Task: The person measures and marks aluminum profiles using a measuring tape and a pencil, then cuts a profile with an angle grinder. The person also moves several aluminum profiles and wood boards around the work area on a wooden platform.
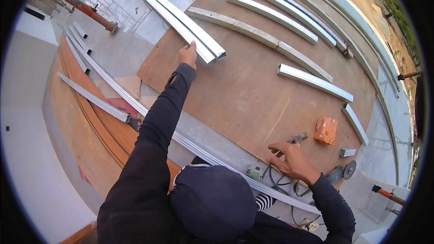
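My left hand (187,56) reaches out over the plywood board (226,86), its fingers closed on the near end of a long silver metal profile (176,22). The profile looks like two channels lying side by side, running away to the far left. My right hand (296,161) hovers at the board's near right edge with fingers bent and apart, nothing in them. Just beyond it lies a metal tool (297,138), partly hidden, its kind unclear. An orange brick (326,131) sits to its right. An angle grinder (337,173) with a dark disc is close beside this hand.
Several silver profiles (273,18) and a wooden batten (253,32) lie across the board. A shorter profile (314,82) and small offcut (347,152) are at right. Black cables (278,183) loop below my right hand. Brown planks (97,117) lie left, near an orange post (86,9).
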Tool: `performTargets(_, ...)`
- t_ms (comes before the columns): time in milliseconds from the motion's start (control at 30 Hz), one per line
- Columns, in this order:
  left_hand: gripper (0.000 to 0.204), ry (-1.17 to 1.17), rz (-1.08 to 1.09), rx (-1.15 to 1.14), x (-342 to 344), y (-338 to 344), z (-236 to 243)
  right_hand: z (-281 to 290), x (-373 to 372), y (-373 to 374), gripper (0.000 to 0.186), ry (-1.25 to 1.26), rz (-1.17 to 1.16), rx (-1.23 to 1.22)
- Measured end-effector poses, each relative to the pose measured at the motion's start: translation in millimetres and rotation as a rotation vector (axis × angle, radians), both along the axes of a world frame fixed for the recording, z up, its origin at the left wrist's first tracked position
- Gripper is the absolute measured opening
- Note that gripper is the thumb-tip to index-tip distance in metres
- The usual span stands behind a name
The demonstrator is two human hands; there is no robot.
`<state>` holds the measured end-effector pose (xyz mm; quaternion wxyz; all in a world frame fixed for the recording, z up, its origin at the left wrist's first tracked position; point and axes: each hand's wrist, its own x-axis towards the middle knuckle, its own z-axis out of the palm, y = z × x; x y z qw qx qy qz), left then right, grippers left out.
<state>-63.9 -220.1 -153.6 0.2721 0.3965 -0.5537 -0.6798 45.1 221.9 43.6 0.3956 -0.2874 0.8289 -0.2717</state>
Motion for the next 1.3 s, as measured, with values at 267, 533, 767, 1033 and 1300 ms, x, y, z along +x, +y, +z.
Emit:
performTargets(267,0.042,-0.053,-0.107,0.036,-10,-3,-7,-7,2,6,0.043,-0.001,0.023,-0.026)
performTargets(533,0.037,-0.155,-0.048,-0.133,-14,10,-8,3,2,2,0.043,-0.014,0.024,0.029)
performTargets(767,0.04,-0.137,-0.062,-0.098,-11,-2,-24,0,4,-2,0.044,0.014,0.066,0.007)
performTargets(1033,0.045,-0.226,-0.105,-0.087,-22,-19,-29,5,13,-3,0.044,0.016,0.109,-0.007)
performTargets(1300,0.043,-0.247,-0.098,-0.069,-22,-48,-51,-2,19,5,0.042,0.01,0.086,-0.036)
